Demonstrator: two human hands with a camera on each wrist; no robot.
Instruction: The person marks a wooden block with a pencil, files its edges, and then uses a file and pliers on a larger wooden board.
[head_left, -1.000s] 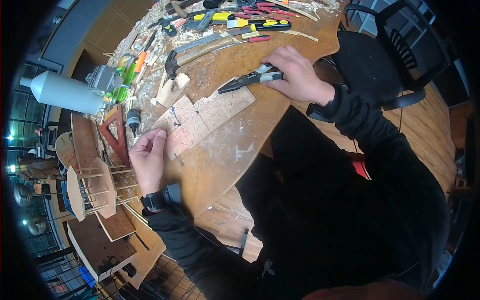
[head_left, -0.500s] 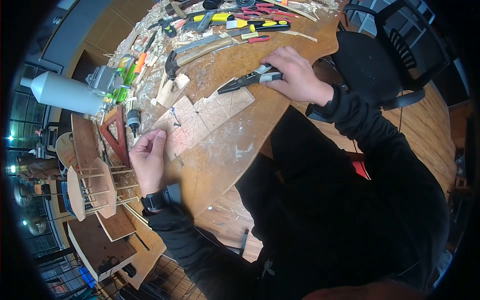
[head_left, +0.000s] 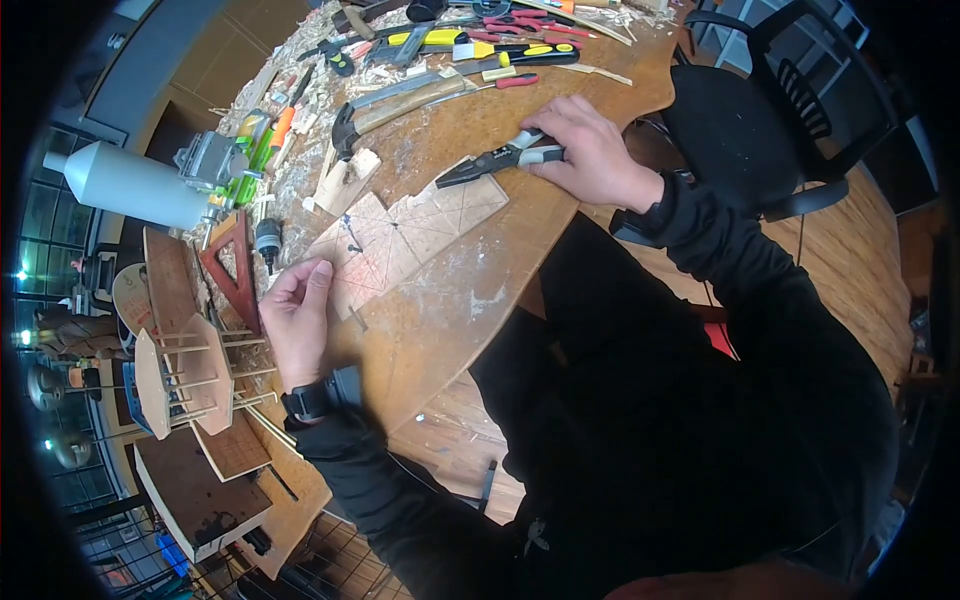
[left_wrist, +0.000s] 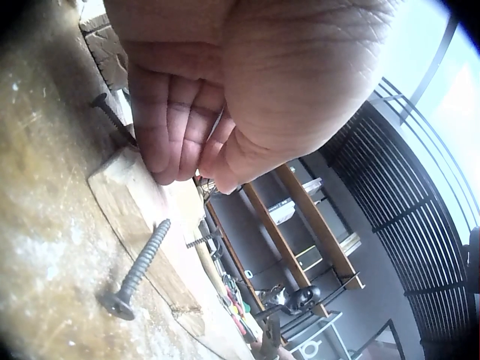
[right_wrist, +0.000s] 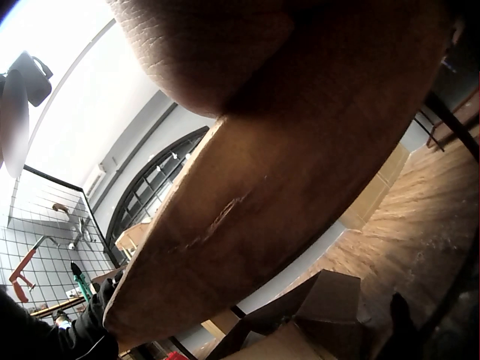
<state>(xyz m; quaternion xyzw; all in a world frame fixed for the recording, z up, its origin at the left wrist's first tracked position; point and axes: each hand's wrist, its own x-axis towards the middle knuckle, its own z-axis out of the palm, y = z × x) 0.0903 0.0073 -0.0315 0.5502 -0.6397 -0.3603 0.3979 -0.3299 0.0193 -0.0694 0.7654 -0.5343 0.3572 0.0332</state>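
Note:
A thin, pencil-lined wooden board (head_left: 430, 228) with a notched edge lies on the workbench. My left hand (head_left: 298, 310) rests at its left end, fingers loosely bent and thumb close to the fingertips; nothing shows between them. In the left wrist view, a dark screw (left_wrist: 137, 262) leans against the board's edge and another screw (left_wrist: 109, 112) is beside the fingers. Dark screws (head_left: 353, 247) also show on the board's face. My right hand (head_left: 590, 145) grips the grey-and-black handles of pliers (head_left: 490, 162), whose jaws lie over the board's far edge.
Beyond the board lie a claw hammer (head_left: 400, 108), wood shavings and several hand tools. A screwdriver bit holder (head_left: 267, 240), red triangle (head_left: 232, 268) and vise (head_left: 210, 160) stand left. A wooden model (head_left: 190, 380) is near the left arm; a black chair (head_left: 735, 130) is right.

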